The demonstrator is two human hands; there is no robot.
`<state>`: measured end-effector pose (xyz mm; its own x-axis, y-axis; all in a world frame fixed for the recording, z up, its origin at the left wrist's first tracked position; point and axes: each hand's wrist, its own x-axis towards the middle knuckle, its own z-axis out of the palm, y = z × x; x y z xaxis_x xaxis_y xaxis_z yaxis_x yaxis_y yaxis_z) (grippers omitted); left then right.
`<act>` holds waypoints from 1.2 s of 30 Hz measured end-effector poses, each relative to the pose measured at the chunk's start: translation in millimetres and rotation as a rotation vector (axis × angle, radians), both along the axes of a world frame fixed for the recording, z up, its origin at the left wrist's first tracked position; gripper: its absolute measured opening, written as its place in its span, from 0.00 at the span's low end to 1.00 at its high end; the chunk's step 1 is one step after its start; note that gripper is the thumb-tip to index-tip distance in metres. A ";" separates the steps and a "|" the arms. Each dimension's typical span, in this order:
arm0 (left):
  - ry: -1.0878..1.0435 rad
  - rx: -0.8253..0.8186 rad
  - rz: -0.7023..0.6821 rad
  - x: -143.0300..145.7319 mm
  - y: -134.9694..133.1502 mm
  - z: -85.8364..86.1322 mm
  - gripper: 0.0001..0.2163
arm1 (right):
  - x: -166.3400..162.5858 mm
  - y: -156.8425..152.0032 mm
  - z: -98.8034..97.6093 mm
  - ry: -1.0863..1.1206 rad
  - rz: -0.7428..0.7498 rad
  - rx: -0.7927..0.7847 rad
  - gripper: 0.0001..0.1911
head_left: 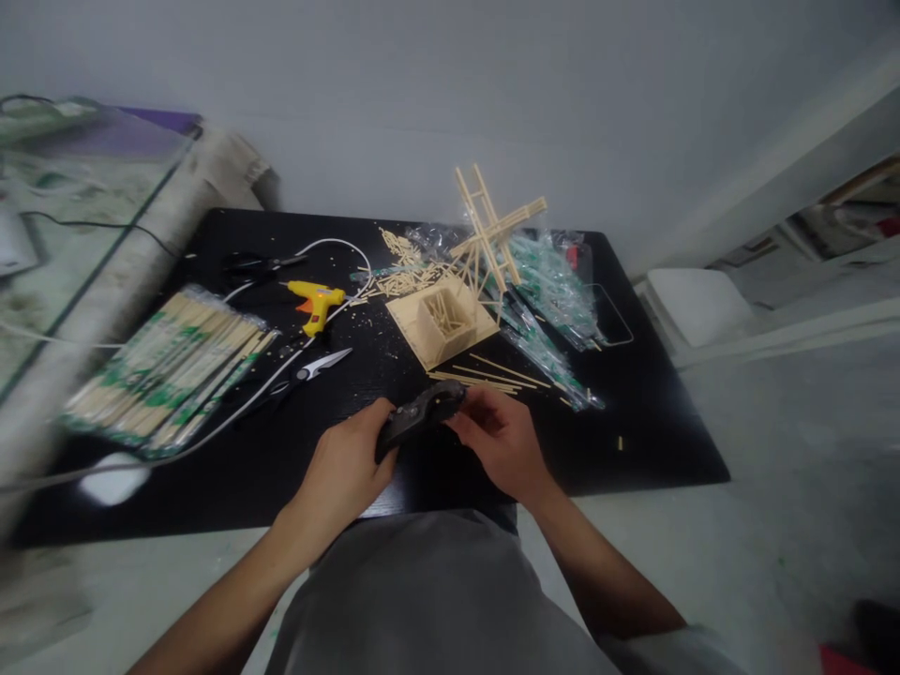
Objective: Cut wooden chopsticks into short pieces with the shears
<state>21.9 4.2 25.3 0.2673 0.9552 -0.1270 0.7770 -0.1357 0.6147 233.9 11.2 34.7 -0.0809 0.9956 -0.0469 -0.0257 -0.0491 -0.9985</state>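
Observation:
My left hand (353,459) is wrapped round a black hand tool (422,412) with a rounded, notched head; its exact kind is unclear. At the tool's head, my right hand (502,436) has its fingers curled in a pinch, and what lies between them cannot be made out. Just beyond the hands sits a wooden windmill model (450,323), with a square base, a box-shaped body of sticks and crossed sails. Several loose thin sticks (492,377) lie between the model and my right hand.
To the left are a yellow glue gun (316,302) with a white cord, open scissors (323,366), dark-handled scissors (257,265) and wrapped chopsticks (172,370). Cut stick pieces (408,272) and plastic wrappers (555,291) lie at the back of the black table (653,412). A white stool (696,305) stands to the right.

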 end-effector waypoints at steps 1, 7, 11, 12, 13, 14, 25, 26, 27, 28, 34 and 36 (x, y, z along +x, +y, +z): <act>-0.001 -0.001 0.001 0.0 0.0 0.1 0.03 | -0.3 -0.4 -0.3 -0.011 -0.004 0.001 0.12; -0.005 -0.024 -0.015 -1.0 0.0 1.8 0.02 | 1.1 -0.8 1.3 -0.051 0.030 0.005 0.14; -0.028 -0.024 -0.040 -3.1 -0.9 2.8 0.02 | 1.8 0.1 3.2 -0.004 0.079 -0.039 0.17; -0.033 -0.023 -0.045 -3.5 -1.2 3.1 0.02 | 1.8 0.2 3.6 0.010 0.088 -0.045 0.18; -0.038 -0.023 -0.050 -3.7 -1.4 3.4 0.02 | 1.7 0.3 4.0 0.022 0.093 -0.048 0.18; -0.044 -0.022 -0.052 -3.7 -1.5 3.9 0.02 | 1.7 0.3 4.4 0.032 0.096 -0.049 0.18; 0.032 -0.056 -0.042 -0.2 -1.8 5.4 0.07 | -0.4 -2.0 0.2 0.076 0.087 -0.034 0.17; 0.040 -0.058 -0.041 -0.2 -2.0 5.0 0.08 | -0.7 -2.1 -0.5 0.076 0.084 -0.035 0.17; 0.041 -0.058 -0.041 -0.3 -2.2 4.7 0.07 | -1.0 -2.2 -0.8 0.077 0.081 -0.037 0.17; 0.038 -0.056 -0.044 -0.5 -2.4 4.3 0.07 | -1.2 -2.1 -0.8 0.078 0.081 -0.039 0.18; -0.001 -0.009 -0.066 -2.8 -2.1 3.4 0.03 | 1.2 -1.0 3.2 0.125 0.159 -0.086 0.19; -0.011 -0.003 -0.074 -3.4 -1.7 3.6 0.03 | 1.9 -0.8 3.4 0.139 0.185 -0.093 0.20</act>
